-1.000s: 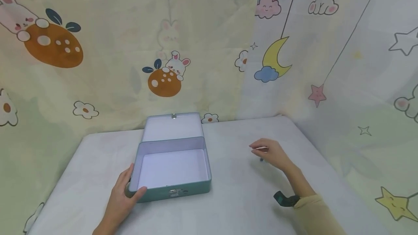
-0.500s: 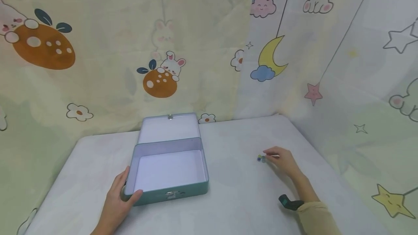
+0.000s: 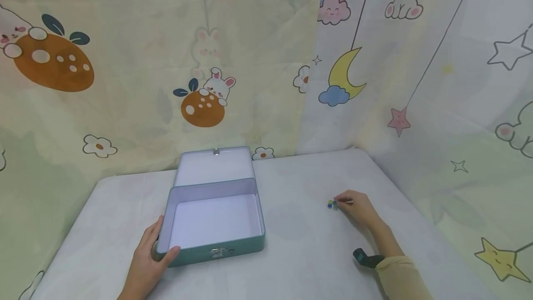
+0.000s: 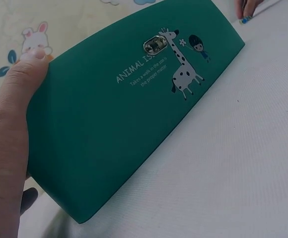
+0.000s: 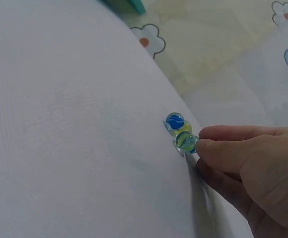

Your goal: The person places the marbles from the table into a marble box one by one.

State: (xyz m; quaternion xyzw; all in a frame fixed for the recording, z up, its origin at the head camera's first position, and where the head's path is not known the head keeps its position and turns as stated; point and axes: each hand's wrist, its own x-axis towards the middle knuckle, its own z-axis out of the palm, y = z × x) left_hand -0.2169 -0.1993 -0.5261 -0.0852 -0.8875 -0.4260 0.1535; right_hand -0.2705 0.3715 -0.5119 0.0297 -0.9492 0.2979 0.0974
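Note:
A green tin box (image 3: 245, 245) lies with its lid (image 3: 212, 170) folded back, its pale inside bare. My left hand (image 3: 145, 256) grips the box's near left corner, the thumb over the front rim. Its front wall, printed with a giraffe (image 4: 183, 74), fills much of the left wrist view. To the right, several small glass marbles sit close together on the table. One has a blue swirl (image 5: 175, 121), another a yellow one (image 5: 183, 130). Thumb and forefinger of my right hand (image 5: 253, 168) pinch at a clear marble with a green-yellow swirl (image 5: 185, 142), whose edge they partly hide.
A white cloth covers the table (image 3: 300, 263). Behind it and at both sides hang printed curtains (image 3: 137, 59) with rabbits, flowers and stars. A metal clasp (image 3: 217, 253) sits on the box's front. A dark strap device (image 3: 368, 259) is on my right wrist.
My right hand has come down from above the marbles, its fingertips now at them from the right. My left hand keeps its grip on the box; the whole view has shifted slightly.

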